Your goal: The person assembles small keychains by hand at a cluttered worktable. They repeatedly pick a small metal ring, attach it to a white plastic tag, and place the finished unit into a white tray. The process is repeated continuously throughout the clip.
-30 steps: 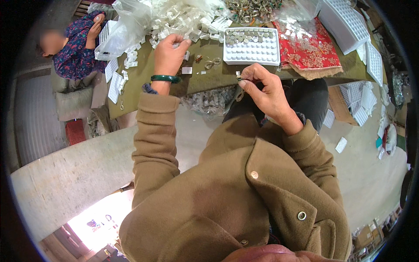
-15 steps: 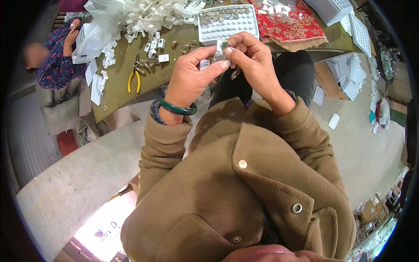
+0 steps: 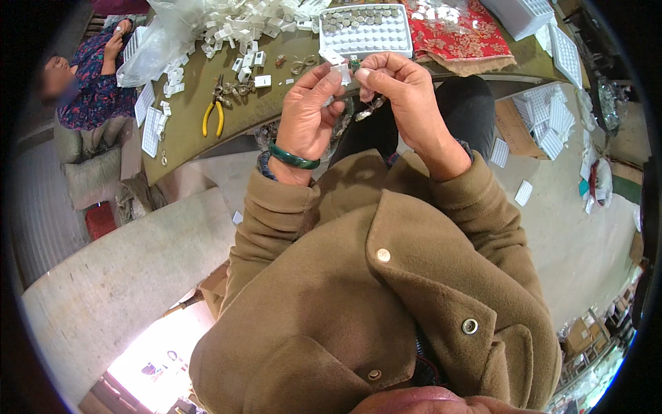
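Note:
My left hand (image 3: 307, 114) pinches a small white plastic casing (image 3: 341, 73) between thumb and fingers, just short of the white tray's near edge. Close by on the right, my right hand (image 3: 407, 86) has its thumb and forefinger closed on a tiny green circuit board (image 3: 355, 64). The board's lower part is hidden by the fingertips. Below the right fingers dangles a small shiny piece (image 3: 369, 110), too unclear to name. Another white part (image 3: 331, 55) shows just above the left fingertips, against the tray (image 3: 365, 50).
Many white casings (image 3: 241, 24) are heaped on the table, beside a clear plastic bag (image 3: 155, 45). Yellow-handled pliers (image 3: 214, 114) lie at left. Round metal cells partly fill the tray. Right of it lies a red patterned cloth (image 3: 455, 31). A co-worker (image 3: 96, 76) sits far left.
My left hand has shifted slightly right and away from me, turning the white casing. The right hand stays almost in place, still pinching the green board.

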Tool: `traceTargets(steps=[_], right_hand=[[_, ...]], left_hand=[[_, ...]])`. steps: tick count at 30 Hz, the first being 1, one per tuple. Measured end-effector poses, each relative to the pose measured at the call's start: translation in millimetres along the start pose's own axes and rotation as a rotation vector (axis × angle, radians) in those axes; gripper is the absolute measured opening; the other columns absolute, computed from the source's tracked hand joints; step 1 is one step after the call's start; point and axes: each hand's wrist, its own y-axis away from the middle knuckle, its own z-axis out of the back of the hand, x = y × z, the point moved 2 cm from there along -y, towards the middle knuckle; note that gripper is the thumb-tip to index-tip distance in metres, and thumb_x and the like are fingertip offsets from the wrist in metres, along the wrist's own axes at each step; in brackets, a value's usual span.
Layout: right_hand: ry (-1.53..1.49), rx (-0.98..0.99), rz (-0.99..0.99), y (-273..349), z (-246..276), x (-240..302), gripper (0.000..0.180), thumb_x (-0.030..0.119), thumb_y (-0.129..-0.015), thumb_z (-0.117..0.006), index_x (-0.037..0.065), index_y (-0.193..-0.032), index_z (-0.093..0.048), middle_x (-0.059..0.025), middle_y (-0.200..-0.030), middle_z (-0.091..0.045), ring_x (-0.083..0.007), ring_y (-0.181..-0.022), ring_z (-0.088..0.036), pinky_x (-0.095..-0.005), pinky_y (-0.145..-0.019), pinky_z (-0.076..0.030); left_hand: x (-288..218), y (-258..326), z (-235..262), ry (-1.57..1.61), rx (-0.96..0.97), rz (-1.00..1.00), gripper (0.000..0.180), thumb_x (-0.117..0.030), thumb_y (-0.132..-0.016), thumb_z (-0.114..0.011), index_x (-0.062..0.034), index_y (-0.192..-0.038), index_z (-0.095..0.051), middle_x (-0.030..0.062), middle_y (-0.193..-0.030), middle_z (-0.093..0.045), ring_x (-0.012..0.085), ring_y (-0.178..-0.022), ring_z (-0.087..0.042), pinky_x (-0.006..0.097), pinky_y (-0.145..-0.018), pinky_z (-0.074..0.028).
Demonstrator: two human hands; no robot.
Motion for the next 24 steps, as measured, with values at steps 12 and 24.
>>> traceTargets(steps=[12,24], right_hand=[[-0.024,0.057,-0.069,6.7,-5.0,-4.7,0.005,0.006,-0.091,-0.061,0.002,-0.093,-0.063,-0.0005,-0.075,-0.062,-0.0073,-0.065,-0.056,-0.0212,-0.062,-0.045],[0.316,0.081,0.089,7.8,-10.3,6.9,0.002,0.001,-0.087,-0.06,-0.001,-0.086,-0.06,-0.0008,-0.069,-0.06,-0.0063,-0.062,-0.055,-0.0223,-0.056,-0.044]], left_hand=[[-4.3,7.0,-6.8,-0.196,-0.001,-0.249,0.027,-0.006,-0.091,-0.067,0.0045,-0.115,-0.062,0.0079,-0.104,-0.066,0.013,-0.085,-0.066,0.022,-0.072,-0.057],[0.6,13.2,-12.9,-0.38,-0.056,-0.431,0.026,-0.005,-0.094,-0.062,0.0065,-0.117,-0.064,0.0097,-0.101,-0.068,0.0118,-0.081,-0.065,0.025,-0.068,-0.058]])
